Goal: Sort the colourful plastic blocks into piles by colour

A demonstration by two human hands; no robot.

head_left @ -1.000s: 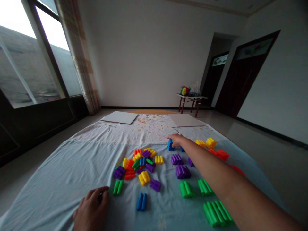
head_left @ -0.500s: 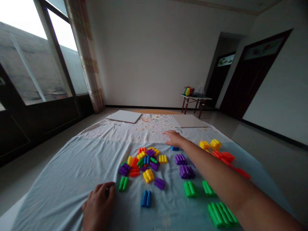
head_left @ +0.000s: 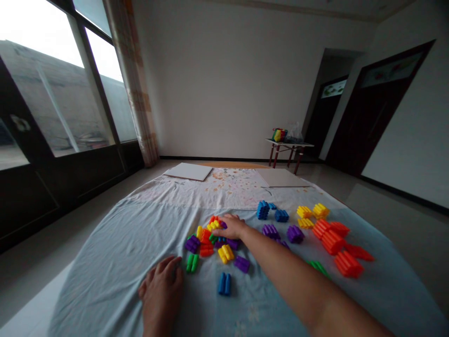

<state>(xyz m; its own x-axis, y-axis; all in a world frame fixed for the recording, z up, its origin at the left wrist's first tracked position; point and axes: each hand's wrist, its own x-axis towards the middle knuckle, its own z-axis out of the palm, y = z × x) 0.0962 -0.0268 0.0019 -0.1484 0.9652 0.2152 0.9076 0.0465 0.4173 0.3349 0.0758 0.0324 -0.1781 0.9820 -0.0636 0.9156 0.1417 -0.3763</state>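
Pale bare wall (head_left: 224,84) stood at twelve o'clock from the table's centre, with a dark-framed window (head_left: 70,89) at ten and a dark door (head_left: 380,107) at two. On the blue-and-floral tablecloth (head_left: 115,262), a flat white board (head_left: 189,171) lay at eleven and a flat beige board (head_left: 282,178) at one to two. Past them, a clear plastic bag (head_left: 295,134) sat on a red-legged side table (head_left: 302,144), its contents unclear.

Around the mixed heap of ribbed, multicoloured plastic blocks (head_left: 206,236) at mid-table, a blue block stack (head_left: 263,210) stood at two and a red-orange block cluster (head_left: 333,241) at three. The right hand (head_left: 229,226) lay over the heap, palm down, fingers extended, hiding several pieces; whether it gripped one could not be told. Its forearm ran toward four, partly covering a purple block (head_left: 282,244) and a green block (head_left: 318,267). The left hand (head_left: 163,285) rested on the cloth at eight, fingers loosely bent, its palm and any contents out of sight, wrist cut off below
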